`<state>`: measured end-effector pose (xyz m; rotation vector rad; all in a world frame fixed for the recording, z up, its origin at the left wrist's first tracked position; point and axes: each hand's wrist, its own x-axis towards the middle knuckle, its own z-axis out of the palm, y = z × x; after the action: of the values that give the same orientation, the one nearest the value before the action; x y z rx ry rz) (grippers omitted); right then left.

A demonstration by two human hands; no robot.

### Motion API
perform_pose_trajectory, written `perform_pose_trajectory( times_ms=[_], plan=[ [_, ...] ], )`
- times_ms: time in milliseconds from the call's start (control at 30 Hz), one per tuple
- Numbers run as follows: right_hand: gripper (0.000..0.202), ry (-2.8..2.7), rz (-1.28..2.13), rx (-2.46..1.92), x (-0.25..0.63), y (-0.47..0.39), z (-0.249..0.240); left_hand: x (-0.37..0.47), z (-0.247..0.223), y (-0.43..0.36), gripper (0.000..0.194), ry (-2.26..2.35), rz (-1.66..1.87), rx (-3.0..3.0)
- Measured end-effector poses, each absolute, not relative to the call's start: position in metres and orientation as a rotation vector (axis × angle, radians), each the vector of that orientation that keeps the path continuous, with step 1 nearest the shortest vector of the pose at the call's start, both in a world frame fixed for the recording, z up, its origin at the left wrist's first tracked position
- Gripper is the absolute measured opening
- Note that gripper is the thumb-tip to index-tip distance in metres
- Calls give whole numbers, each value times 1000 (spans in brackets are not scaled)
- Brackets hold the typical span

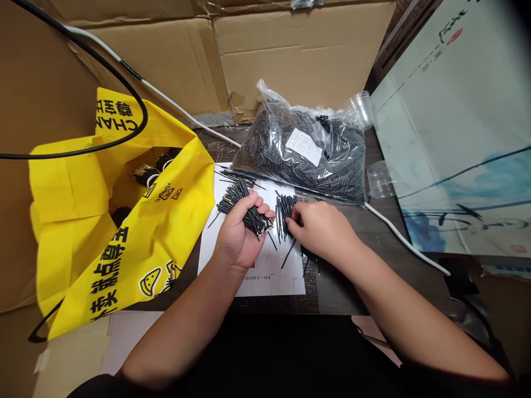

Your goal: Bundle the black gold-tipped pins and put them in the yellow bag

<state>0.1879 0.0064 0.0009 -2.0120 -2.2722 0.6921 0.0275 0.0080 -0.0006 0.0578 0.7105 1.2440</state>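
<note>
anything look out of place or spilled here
A few black sticks lie askew below the neater bunch by the right hand, some beyond the edge of the paper. A clear cup is tilted at the upper right corner of the bag instead of standing upright.

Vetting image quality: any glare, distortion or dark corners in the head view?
Head view: glare streaks on the clear plastic bag; apparent wide-angle stretch along the right forearm; blurred dark patch, top-right corner; white label print too small to read.
</note>
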Motion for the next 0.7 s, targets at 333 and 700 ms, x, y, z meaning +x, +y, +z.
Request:
perform_pose_trajectory(
  times_ms=[333,700],
  plan=[
    [13,-2115,833,-1891,197,9,6,29,-3,6,11,812,1235,138],
    [12,-1813,1196,-1472,175,4,43,35,-13,-2,35,850,1131,231]
  ],
)
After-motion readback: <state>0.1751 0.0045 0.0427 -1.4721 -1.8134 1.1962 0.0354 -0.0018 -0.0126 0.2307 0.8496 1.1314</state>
